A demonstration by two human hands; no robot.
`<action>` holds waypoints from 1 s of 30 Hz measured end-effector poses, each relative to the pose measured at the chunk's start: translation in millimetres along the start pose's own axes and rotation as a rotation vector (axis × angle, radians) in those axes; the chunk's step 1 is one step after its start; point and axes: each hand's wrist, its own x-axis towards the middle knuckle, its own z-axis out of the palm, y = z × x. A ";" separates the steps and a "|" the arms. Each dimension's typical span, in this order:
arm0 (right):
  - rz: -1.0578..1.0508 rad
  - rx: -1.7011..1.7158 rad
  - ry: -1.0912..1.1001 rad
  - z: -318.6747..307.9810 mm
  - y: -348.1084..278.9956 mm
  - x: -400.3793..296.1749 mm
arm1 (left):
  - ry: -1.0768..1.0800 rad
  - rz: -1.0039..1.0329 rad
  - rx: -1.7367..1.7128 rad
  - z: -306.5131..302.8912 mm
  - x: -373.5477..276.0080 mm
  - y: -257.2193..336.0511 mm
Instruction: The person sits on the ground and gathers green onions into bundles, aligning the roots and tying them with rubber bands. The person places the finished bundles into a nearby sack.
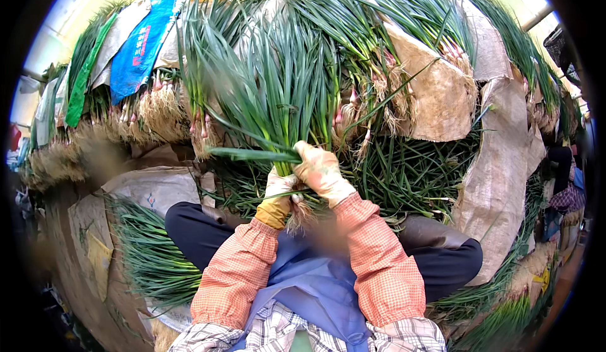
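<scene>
A bunch of green garlic (284, 96) stands in front of me, leaves fanned away and roots (299, 215) hanging toward my lap. My left hand (279, 186), in a pale glove with a yellow cuff, grips the lower stems close to the small white bulbs (297, 198). Right beside it, my gloved right hand (319, 168) is closed at the stems just above. From its thumb and fingers a few flat leaves (255, 154) stick out to the left, across the bunch. The right fingertips are partly hidden.
Behind the bunch rises a bank of green garlic (331, 21) with sacking (431, 82) and a blue woven sack (147, 39). Loose leaves (407, 172) cover the ground before my crossed legs. Another pile (151, 252) lies left of my knee. A person (565, 191) sits at far right.
</scene>
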 end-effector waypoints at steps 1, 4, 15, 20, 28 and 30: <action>-0.129 -0.017 0.088 7.8 6.3 -6.8 | -0.030 -0.003 -0.046 -4.9 4.2 -2.3; 0.162 0.876 0.298 3.4 10.0 -23.6 | -0.192 -0.060 -0.041 -10.5 0.4 0.3; 0.495 0.464 -0.478 -84.4 94.3 -86.3 | -0.353 0.197 -0.140 9.8 -45.5 77.8; 0.683 0.047 -0.495 -137.3 21.8 -83.9 | -0.387 0.038 -0.093 -21.6 -21.4 44.3; 0.599 0.026 -0.116 -9.3 71.4 -62.0 | -0.295 -0.054 -0.057 -9.3 -24.7 13.1; 0.411 0.447 0.030 1.6 86.1 -71.8 | -0.275 -0.072 -0.061 -22.2 -23.8 5.5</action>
